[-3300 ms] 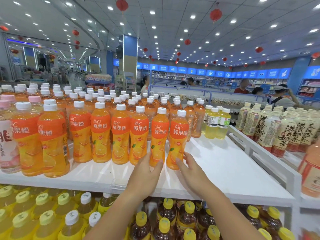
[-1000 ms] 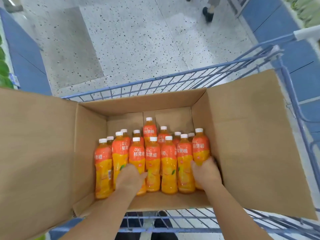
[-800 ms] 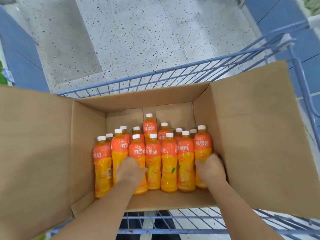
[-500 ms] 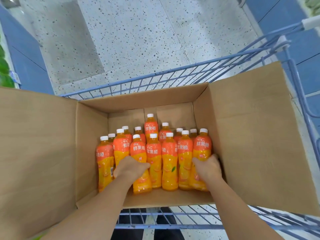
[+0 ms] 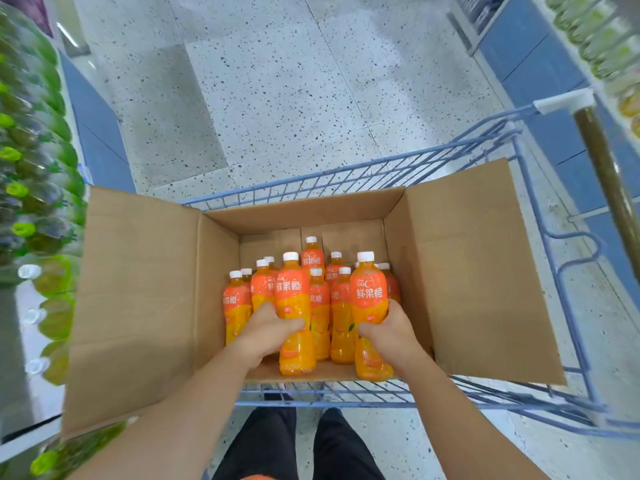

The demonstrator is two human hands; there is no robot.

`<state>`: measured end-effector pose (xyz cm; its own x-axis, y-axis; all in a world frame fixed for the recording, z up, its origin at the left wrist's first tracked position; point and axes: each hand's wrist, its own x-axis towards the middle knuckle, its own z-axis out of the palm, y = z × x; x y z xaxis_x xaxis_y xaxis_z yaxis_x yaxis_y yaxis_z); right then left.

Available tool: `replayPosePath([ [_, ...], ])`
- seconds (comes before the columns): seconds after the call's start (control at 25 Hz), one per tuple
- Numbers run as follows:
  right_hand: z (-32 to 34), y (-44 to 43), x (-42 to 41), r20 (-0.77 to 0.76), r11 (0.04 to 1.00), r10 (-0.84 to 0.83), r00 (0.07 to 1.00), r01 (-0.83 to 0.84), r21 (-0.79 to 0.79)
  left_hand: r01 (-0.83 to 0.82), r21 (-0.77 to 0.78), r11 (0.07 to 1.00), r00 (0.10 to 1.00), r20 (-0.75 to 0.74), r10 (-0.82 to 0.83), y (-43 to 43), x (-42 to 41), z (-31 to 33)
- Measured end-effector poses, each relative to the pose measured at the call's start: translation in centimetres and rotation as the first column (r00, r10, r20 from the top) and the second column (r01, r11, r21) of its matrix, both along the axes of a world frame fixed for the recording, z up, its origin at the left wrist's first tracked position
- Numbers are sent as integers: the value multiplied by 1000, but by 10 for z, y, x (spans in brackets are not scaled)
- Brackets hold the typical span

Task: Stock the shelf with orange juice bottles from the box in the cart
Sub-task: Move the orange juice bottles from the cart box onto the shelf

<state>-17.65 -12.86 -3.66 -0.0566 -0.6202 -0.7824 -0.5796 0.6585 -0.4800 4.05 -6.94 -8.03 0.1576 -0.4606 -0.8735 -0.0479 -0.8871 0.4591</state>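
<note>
An open cardboard box (image 5: 460,258) sits in a blue wire cart (image 5: 540,244). Several orange juice bottles with white caps stand inside it (image 5: 341,306). My left hand (image 5: 268,329) is wrapped around one orange juice bottle (image 5: 294,296), which is raised above the others. My right hand (image 5: 391,327) grips a second orange juice bottle (image 5: 369,292), also lifted clear of the row. Both held bottles are upright, their bases near the box's near edge.
A shelf of green-capped bottles (image 5: 31,188) runs along the left, blurred. A blue shelf base (image 5: 540,64) and pale bottles (image 5: 602,39) line the right. The cart handle (image 5: 602,157) is at the right. Speckled floor (image 5: 277,91) lies beyond the cart; my legs (image 5: 298,445) are below.
I turned from the shelf to the cart box. Both hands closed on bottles in the front row and have lifted them up and toward me.
</note>
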Motion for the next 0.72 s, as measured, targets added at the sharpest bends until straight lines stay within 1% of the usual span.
replayPosePath([
  [0.12, 33, 7, 10, 55, 999, 31, 998, -28, -40, -13, -117, 993, 999, -32, 9, 8, 14, 35],
  [0.24, 66, 10, 21, 109, 990, 86, 990, -72, -119, -105, -239, 965, 994, -67, 91, 15, 26, 76],
  [0.36, 98, 9, 36, 128, 966, 172, 977, -142, -217, -156, -359, 920, 986, 1, 167, 27, 34, 106],
  [0.48, 126, 6, 55, 125, 914, 288, 950, -233, -333, -222, -463, 858, 962, 41, 271, 39, 38, 138],
  [0.56, 145, -1, 67, 138, 873, 359, 923, -280, -399, -264, -513, 817, 932, 83, 353, 47, 35, 158],
  [0.64, 168, -5, 78, 153, 823, 449, 880, -340, -454, -337, -566, 752, 871, 116, 477, 59, 31, 186],
  [0.72, 188, -9, 90, 165, 776, 519, 838, -382, -502, -368, -619, 693, 820, 135, 556, 68, 30, 207],
])
